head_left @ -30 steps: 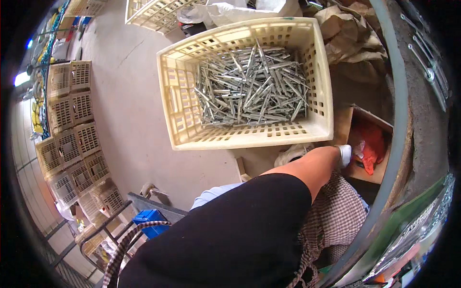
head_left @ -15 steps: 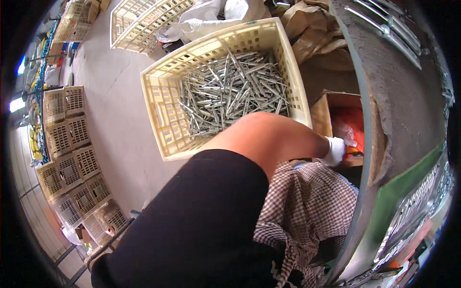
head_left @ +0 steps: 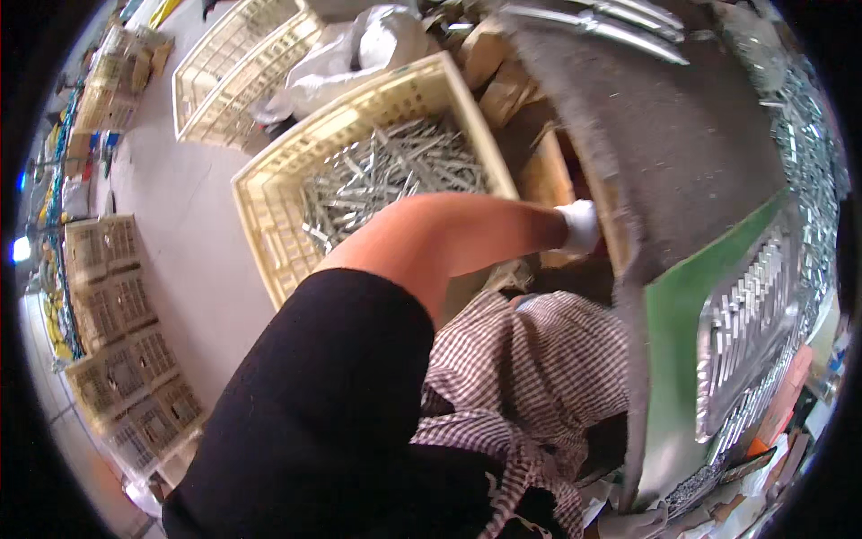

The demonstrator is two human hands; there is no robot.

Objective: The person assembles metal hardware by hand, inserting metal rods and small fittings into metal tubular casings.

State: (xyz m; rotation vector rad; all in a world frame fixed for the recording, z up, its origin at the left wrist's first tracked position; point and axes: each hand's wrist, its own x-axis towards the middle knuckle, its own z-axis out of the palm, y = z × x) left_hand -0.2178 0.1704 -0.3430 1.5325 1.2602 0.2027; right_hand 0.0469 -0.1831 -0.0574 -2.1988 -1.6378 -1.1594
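My left arm (head_left: pixel 422 242), in a black short sleeve, stretches across to the right. My left hand (head_left: pixel 579 226) wears a white glove and reaches under the worktable's edge, by an open cardboard box (head_left: pixel 546 175). Its fingers are hidden there, so what they hold or touch does not show. Beyond the arm, a cream plastic crate (head_left: pixel 480 135) holds a heap of slim silvery metal pieces (head_left: pixel 404 162). A brown-and-white checked apron (head_left: pixel 530 359) covers my lap. No part of my right hand is visible.
The grey worktable (head_left: pixel 664 162) fills the right side, with long metal tools (head_left: pixel 620 27) at its far end. A green board (head_left: pixel 673 359) and a tray of metal pieces (head_left: pixel 745 314) lie nearer. Stacked crates (head_left: pixel 135 341) line the left; another crate (head_left: pixel 242 76) stands farther off.
The view has shifted right, showing more of the worktable. My gloved hand has gone farther in under the table edge, and the red contents of the box are now mostly hidden.
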